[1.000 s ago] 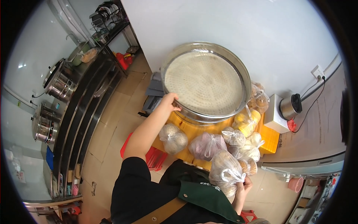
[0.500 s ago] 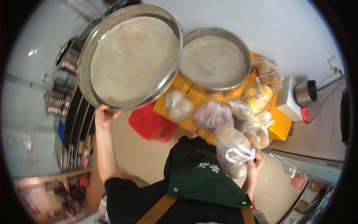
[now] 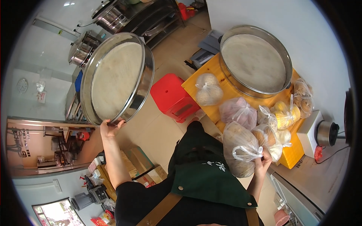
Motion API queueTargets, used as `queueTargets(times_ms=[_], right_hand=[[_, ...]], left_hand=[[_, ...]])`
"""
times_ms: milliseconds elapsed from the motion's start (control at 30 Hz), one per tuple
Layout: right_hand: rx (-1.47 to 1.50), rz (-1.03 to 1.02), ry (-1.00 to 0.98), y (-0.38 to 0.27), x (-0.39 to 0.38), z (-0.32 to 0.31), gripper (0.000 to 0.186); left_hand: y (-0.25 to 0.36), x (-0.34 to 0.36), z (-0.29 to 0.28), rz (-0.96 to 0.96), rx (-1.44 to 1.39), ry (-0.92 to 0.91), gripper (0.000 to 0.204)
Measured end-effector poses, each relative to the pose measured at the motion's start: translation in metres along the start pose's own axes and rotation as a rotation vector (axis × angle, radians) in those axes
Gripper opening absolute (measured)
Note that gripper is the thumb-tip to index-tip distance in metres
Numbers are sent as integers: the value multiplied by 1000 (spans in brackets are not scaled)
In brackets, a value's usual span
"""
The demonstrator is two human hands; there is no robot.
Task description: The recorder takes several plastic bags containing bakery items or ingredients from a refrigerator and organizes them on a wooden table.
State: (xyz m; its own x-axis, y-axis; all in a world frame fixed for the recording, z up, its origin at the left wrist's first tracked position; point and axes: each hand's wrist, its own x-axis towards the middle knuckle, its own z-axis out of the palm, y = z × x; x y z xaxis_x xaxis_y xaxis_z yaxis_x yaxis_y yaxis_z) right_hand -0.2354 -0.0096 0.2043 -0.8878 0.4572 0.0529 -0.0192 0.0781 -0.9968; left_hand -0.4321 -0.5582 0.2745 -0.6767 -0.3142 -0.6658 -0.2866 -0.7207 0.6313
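Note:
Lifted out at my left side is a wide round metal steamer basket (image 3: 118,77), lined with pale cloth and tilted steeply. My left hand (image 3: 111,129) grips it by the lower rim. My right hand (image 3: 264,161) is closed on the knotted top of a clear plastic bag (image 3: 241,145) of round, brownish buns, held in front of the table's near edge. A second steamer basket (image 3: 254,64), lined the same way, rests on the wooden table (image 3: 225,92). Around it lie several tied bags, including white buns (image 3: 208,89), a pinkish bag (image 3: 238,113) and yellow buns (image 3: 284,115).
A red plastic stool (image 3: 169,94) stands on the floor left of the table. Beside the table's right end is a white appliance (image 3: 311,132) with a metal cup. Metal pots (image 3: 83,52) line the far left; cardboard boxes (image 3: 137,162) sit behind my left arm.
My view has turned to the left. The steamer basket in my left hand has swung left, away from the table, and tilted more steeply. My right hand keeps hold of the bag of buns.

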Motion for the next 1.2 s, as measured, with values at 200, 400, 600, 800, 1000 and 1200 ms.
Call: queueTargets(times_ms=[200, 400, 600, 800, 1000, 1200], right_hand=[[-6, -34, 4, 11, 15, 15, 12], [-143, -29, 19, 3, 27, 48, 9], [-110, 149, 104, -26, 50, 119, 15], [-152, 174, 163, -60, 83, 192, 11], [-242, 162, 111, -74, 114, 242, 8], [-270, 188, 123, -72, 124, 260, 7]], left_hand=[[-11, 34, -34, 53, -16, 71, 42], [-30, 123, -34, -112, -77, 152, 44], [-78, 236, -43, -241, -143, 240, 31], [-130, 310, -51, -247, -97, 370, 19], [-165, 349, -47, -259, -217, 316, 24], [-190, 384, -59, -336, -168, 370, 30]])
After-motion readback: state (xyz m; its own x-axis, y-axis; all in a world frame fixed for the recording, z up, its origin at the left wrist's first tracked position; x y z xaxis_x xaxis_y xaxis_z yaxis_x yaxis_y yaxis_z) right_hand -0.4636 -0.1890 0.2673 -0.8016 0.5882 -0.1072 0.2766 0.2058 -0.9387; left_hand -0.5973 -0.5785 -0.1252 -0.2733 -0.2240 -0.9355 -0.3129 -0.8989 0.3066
